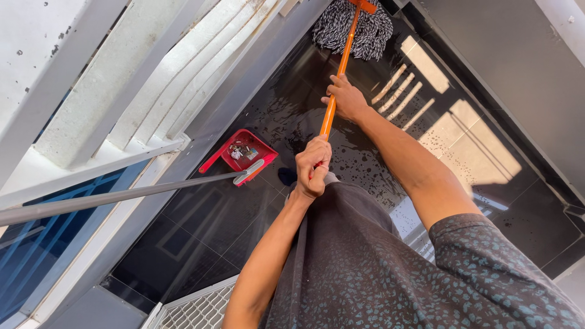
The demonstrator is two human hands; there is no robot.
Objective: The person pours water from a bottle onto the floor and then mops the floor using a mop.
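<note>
I grip an orange mop handle (341,64) with both hands. My left hand (314,167) is closed around the near end of the handle, close to my body. My right hand (344,97) holds the handle farther down, toward the mop head. The black-and-white string mop head (353,27) rests on the wet black tiled floor (292,116) at the top of the view. Water spots and a wet sheen cover the tiles around the handle.
A red dustpan (247,149) holding bits of litter lies on the floor left of my hands. A long grey pole (122,196) reaches from the left edge to the dustpan. White balusters (152,91) line the left side. A metal grate (195,311) sits at the bottom.
</note>
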